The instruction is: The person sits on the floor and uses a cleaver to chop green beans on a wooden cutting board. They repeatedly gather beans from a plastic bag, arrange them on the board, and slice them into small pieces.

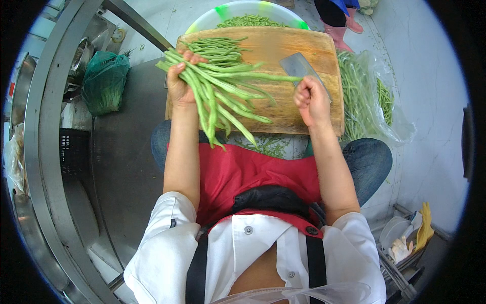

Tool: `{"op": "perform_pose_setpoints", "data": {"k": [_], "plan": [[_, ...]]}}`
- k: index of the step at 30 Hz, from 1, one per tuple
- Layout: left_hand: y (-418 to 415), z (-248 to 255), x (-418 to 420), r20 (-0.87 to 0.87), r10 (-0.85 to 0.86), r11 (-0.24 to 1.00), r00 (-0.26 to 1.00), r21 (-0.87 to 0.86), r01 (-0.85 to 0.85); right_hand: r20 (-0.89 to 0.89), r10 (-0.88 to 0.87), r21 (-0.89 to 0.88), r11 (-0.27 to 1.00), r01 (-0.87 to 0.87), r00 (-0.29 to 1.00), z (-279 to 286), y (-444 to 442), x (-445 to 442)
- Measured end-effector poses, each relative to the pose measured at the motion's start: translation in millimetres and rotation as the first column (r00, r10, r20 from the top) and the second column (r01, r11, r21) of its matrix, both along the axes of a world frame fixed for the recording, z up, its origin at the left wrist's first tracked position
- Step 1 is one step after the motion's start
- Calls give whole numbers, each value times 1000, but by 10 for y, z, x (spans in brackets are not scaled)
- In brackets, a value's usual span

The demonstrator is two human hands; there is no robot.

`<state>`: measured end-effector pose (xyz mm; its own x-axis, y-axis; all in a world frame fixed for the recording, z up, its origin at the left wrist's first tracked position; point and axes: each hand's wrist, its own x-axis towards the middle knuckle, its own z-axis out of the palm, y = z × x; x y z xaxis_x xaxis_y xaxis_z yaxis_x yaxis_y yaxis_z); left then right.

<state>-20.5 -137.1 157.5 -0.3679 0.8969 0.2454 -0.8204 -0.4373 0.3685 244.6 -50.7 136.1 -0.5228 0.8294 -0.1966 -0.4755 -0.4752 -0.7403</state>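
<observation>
My left hand (184, 78) is closed around a bunch of long green beans (224, 91), raised over the left part of a wooden cutting board (303, 117). The loose ends of the bunch fan out to the right and towards my lap. At the board's right side, my right hand (312, 97) pinches the tip of one bean (283, 77) that stretches across from the bunch. A cleaver's broad metal blade (298, 65) lies flat on the board just beyond my right hand; its handle cannot be made out. More green beans (218, 51) lie in a pile at the board's far left.
Behind the board is a large basin (205, 17) with cut beans (250, 21). A clear plastic bag of beans (357, 98) stands to the right. Another person's pink boots (336, 36) are at the far right. A metal table frame (45, 152) and a green bag (105, 81) are at left.
</observation>
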Motion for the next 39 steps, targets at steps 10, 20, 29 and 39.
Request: {"op": "perform_pose_setpoints", "data": {"k": [10, 20, 29, 39], "plan": [[50, -85, 2, 371, -24, 992, 929, -109, 69, 332, -246, -33, 962, 272, 911, -611, 548, 174], [68, -120, -2, 297, -34, 991, 954, -111, 70, 316, 348, 222, 877, -426, 882, -206, 78, -185], [189, -260, 150, 264, -9, 952, 964, -294, 89, 395, -788, 829, 527, 186, 472, -657, 202, -245], [106, -234, -31, 286, 44, 946, 957, -320, 52, 446, 419, 151, 836, -528, 791, 49, -99, -3]]}}
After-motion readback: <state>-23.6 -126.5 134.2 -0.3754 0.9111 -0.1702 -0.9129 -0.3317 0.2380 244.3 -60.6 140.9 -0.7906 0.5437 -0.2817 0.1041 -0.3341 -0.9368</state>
